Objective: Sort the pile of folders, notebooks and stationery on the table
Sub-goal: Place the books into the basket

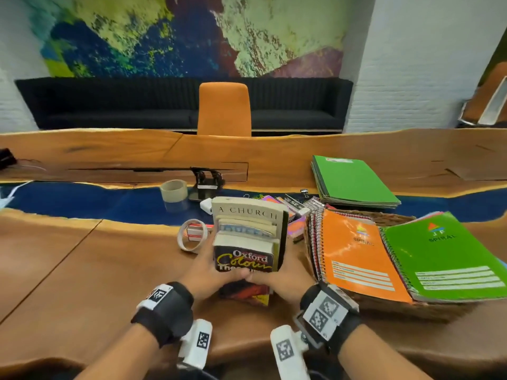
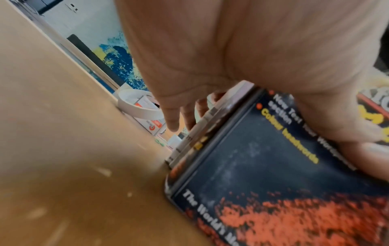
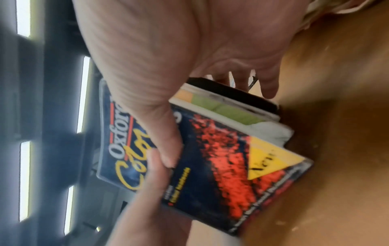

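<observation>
Tabletop (image 1: 82,270): "Oxford Colour" book (image 1: 244,260), hand-held.

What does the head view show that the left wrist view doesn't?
Only the head view: the right hand on the book stack's other side, the orange spiral notebook, the green folders and the tan tape roll. Only the left wrist view: the front cover's lower print and the stack's bottom edge on the table. Both: the left hand holding the stack, the white tape ring.
</observation>
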The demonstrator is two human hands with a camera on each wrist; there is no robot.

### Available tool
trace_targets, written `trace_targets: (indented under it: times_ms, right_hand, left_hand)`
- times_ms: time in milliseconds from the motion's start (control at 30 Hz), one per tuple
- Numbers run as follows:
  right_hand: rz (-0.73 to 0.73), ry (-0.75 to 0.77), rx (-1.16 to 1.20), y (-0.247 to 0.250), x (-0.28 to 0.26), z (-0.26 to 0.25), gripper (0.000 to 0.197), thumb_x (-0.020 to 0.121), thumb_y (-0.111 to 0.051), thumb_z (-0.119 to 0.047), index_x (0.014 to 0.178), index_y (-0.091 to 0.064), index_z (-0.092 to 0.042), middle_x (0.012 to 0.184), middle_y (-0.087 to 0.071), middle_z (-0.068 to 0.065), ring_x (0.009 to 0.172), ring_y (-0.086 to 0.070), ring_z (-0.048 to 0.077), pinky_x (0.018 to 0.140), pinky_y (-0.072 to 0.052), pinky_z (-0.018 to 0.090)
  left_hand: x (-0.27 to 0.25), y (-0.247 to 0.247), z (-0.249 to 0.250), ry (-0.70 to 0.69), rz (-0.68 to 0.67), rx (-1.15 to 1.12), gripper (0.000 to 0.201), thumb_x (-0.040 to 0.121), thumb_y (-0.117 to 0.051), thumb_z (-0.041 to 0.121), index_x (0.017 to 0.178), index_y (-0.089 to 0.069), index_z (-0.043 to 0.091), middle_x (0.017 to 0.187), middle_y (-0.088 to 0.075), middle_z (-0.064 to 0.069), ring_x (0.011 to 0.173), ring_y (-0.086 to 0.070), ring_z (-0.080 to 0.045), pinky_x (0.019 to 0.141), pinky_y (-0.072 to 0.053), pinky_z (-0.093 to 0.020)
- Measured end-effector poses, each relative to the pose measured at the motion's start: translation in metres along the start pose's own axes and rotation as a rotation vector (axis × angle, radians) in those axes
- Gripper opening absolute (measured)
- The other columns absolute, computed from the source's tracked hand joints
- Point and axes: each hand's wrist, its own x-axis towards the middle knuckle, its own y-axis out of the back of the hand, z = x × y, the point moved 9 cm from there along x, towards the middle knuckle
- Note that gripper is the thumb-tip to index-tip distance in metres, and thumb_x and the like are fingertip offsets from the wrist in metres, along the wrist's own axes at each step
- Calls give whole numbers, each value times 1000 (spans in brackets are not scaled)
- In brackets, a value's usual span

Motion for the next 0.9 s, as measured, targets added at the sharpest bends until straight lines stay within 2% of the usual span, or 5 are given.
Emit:
trace_targets:
  times_ms: [267,400,567,767,900]
  right_hand:
    - [61,-65,180,13,4,-13,71,56,-81,-67,117,-56,-43,110,-72,-12,100,-69,9,92,-56,44]
    - [86,-196,127,3,19,14,84,50,-69,-84,118,-63,-35,112,-72,-11,103,-68,15,96,-52,46]
    - [19,-353,-21,-11,18,45,101,51,-42,-83,126,-58,-18,123,-65,5,109,-61,28,98,-47,43]
    - [76,-379,28,-9,9,50,100,48,-53,-85,126,-59,-24,117,-68,1,104,-65,26,95,-51,45]
    - [150,-420,82,-4,3,41,99,46,-49,-86,121,-62,-22,116,-67,3,104,-63,27,97,-49,45]
  left_hand:
    - [9,-13,0,207,139,-331,45,85,-68,32,127,-55,22,107,-75,-3,99,-72,-25,79,-59,-36]
    - [3,-25,-22,447,168,-374,39,89,-66,40,118,-66,15,109,-73,-10,102,-70,-32,99,-50,-50]
    - [0,-33,-26,493,136,-240,29,96,-58,34,117,-65,16,112,-73,-9,101,-70,-27,95,-53,-43]
    - [-8,-34,-24,505,198,-306,20,96,-59,28,111,-66,17,106,-74,-10,100,-70,-31,97,-52,-48]
    - [-12,-31,-30,522,195,-347,31,86,-74,25,112,-67,11,98,-75,-13,87,-73,-31,70,-59,-37]
